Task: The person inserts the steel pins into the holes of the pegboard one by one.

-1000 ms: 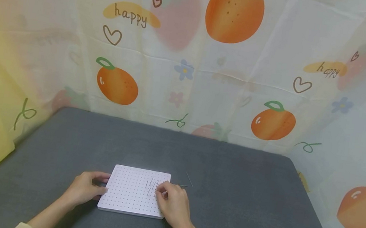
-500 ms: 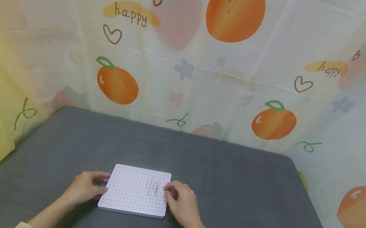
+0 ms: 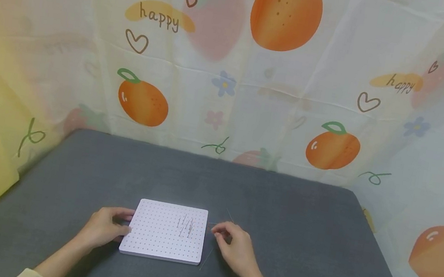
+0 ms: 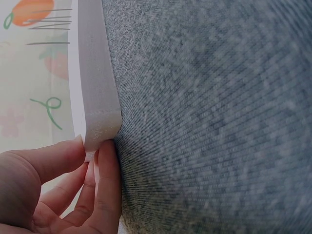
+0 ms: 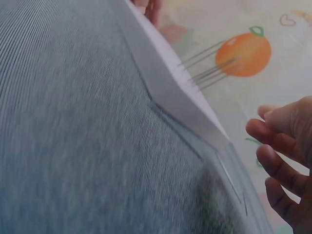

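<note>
A white board (image 3: 156,231) dotted with small holes lies on the table. Several thin metal pins (image 3: 186,225) stand up from its right half. My left hand (image 3: 102,228) grips the board's left side; in the left wrist view the thumb lies on the top face and fingers press the edge beneath. Just off the board's right side, my right hand (image 3: 237,248) hovers with loosely bent fingers, and I see nothing held in them. Near it on the table lie a loose pin (image 3: 206,259) in front and another loose pin (image 3: 229,215) behind.
A dark grey cloth (image 3: 299,226) covers the table. Behind and at both sides hangs a pale curtain (image 3: 251,114) printed with oranges. A third loose pin (image 3: 212,223) lies partly behind the right fingertips.
My right hand has moved right, from the standing pins to beyond the board's edge, uncovering pins on the board and a loose one in front. The left hand keeps its hold.
</note>
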Motion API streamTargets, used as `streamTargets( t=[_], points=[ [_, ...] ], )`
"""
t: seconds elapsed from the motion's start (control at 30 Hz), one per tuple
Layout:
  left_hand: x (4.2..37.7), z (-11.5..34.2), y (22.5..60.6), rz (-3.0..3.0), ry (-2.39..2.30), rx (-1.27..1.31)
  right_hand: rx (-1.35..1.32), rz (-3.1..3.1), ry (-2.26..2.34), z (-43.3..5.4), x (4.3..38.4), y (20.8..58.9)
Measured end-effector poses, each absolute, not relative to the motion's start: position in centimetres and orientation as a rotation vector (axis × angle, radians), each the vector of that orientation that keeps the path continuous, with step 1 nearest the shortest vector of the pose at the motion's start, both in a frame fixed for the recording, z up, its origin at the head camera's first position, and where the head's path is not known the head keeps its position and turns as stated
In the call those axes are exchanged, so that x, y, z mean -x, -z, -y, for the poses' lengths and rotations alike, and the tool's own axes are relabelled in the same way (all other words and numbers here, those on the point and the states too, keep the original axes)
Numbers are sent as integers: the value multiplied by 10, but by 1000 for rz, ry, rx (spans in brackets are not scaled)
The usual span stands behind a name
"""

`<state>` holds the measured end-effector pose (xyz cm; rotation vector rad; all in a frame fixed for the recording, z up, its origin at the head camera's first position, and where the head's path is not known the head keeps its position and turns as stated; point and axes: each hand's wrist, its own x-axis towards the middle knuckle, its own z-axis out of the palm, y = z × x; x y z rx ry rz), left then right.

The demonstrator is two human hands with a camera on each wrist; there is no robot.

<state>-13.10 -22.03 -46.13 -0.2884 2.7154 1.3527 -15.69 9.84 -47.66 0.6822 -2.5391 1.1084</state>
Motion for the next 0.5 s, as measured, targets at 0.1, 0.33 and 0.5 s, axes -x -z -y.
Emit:
streamTargets(
  t=[0.1, 0.33, 0.5],
  points=[
    [131, 221, 461, -2716, -1360, 271, -736, 2577, -1086, -103, 156, 479],
    [131, 220, 461, -2722, -1352, 277, -951, 2707, -1136, -111, 156, 484],
    [131, 219, 462, -2728, -1333, 294, -1049, 2757, -1139, -115, 158, 488]
  ],
)
